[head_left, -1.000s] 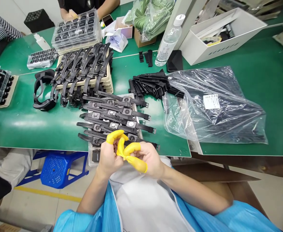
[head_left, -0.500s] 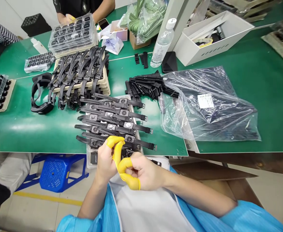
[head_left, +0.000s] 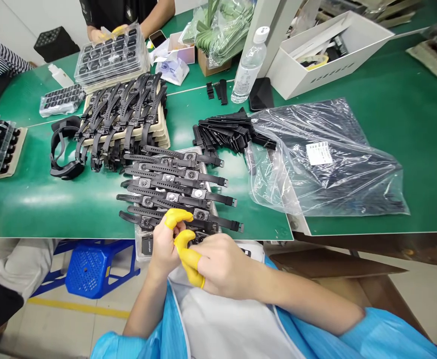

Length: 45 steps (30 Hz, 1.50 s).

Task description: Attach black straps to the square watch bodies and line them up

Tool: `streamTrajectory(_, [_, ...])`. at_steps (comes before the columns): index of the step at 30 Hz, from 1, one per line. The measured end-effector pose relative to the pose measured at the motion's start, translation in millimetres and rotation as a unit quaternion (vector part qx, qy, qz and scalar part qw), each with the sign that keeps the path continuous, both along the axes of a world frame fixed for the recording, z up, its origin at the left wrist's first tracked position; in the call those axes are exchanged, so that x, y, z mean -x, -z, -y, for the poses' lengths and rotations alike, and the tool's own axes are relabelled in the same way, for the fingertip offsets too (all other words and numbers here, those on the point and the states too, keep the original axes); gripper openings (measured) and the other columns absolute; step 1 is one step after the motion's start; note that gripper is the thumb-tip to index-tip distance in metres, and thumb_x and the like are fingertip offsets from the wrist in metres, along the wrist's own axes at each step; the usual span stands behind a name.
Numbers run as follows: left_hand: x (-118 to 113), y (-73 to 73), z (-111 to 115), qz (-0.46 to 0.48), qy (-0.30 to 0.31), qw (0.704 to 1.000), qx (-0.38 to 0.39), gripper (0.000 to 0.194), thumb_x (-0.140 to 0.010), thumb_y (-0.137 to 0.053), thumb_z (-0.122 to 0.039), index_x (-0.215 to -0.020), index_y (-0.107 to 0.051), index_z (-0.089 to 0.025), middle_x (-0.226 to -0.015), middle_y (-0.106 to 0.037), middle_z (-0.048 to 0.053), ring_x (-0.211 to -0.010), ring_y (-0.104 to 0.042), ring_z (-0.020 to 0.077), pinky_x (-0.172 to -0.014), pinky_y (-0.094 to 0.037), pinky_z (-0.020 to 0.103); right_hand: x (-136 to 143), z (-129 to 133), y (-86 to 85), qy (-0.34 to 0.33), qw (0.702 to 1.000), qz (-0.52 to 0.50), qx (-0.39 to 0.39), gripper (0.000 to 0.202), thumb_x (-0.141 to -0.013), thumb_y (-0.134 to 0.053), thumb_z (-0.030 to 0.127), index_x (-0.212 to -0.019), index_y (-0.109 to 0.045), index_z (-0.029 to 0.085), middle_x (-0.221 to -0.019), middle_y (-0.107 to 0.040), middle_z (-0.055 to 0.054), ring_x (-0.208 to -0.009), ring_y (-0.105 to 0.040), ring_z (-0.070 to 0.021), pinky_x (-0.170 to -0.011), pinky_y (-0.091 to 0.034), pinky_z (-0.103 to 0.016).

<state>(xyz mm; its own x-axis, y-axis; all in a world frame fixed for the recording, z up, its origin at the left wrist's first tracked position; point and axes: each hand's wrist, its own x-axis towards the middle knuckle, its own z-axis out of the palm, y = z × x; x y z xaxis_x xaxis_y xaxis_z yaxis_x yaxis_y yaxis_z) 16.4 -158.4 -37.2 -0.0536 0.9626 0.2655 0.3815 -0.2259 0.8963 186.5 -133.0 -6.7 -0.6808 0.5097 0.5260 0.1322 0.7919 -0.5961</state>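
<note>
Both hands wear yellow finger cots and meet in front of my chest, at the near edge of the tray. My left hand [head_left: 166, 244] has its thumb and index finger curled. My right hand [head_left: 218, 264] pinches at the covered left thumb tip, its own fingers bent together. Just beyond them, smartwatches with black straps [head_left: 171, 197] lie in rows, backs up, on a clear tray [head_left: 142, 249]. Loose black straps [head_left: 225, 130] are heaped to the right of the watches, beside a large clear plastic bag [head_left: 356, 164] filled with dark strips.
Stacked watch trays [head_left: 123, 107] stand at the back left, with black headgear [head_left: 67, 149] beside them. A water bottle [head_left: 249, 65], a phone [head_left: 261, 93] and a white box [head_left: 326, 62] are farther back. A person's hands [head_left: 108, 34] are across the table; a blue stool [head_left: 87, 269] is below left.
My right hand has shifted slightly; its thumb and index finger now close around the left thumb's tip, where the yellow cot was stretched between the hands before. The view has shifted slightly.
</note>
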Motion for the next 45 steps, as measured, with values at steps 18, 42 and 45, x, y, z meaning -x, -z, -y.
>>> streamTrajectory(18, [9, -2.2, -10, 0.008, 0.104, 0.99, -0.096, 0.022, -0.101, -0.064, -0.04, -0.105, -0.073, -0.02, -0.092, -0.073, 0.006, -0.084, -0.07, 0.0181, -0.073, -0.057, 0.029, -16, -22, -18.3, 0.081, 0.993, 0.061, -0.062, 0.036, -0.108, -0.049, 0.029, -0.078, -0.064, 0.017, -0.066, -0.06, -0.002, -0.056, -0.048, -0.0151, -0.055, -0.032, -0.032])
streamTrajectory(42, [14, -17.6, -5, 0.114, 0.283, 0.952, 0.016, 0.021, -0.106, -0.053, -0.024, -0.1, -0.073, -0.019, -0.071, -0.069, 0.003, -0.061, -0.064, 0.0129, -0.058, -0.052, 0.022, -22, -29, -5.9, -0.102, 0.919, -0.127, 0.359, 0.03, -0.098, -0.066, 0.032, -0.073, -0.064, 0.016, -0.054, -0.04, 0.008, -0.046, -0.034, -0.0056, -0.045, -0.03, -0.019])
streamTrajectory(45, [12, -18.0, -5, 0.085, 0.289, 0.954, 0.004, 0.017, -0.105, -0.055, -0.023, -0.097, -0.069, -0.019, -0.078, -0.072, 0.006, -0.069, -0.067, 0.0144, -0.062, -0.054, 0.023, -23, -27, -2.7, -0.088, 0.927, -0.114, 0.345, 0.032, -0.1, -0.063, 0.033, -0.072, -0.062, 0.017, -0.054, -0.04, 0.008, -0.047, -0.035, -0.0062, -0.045, -0.031, -0.02])
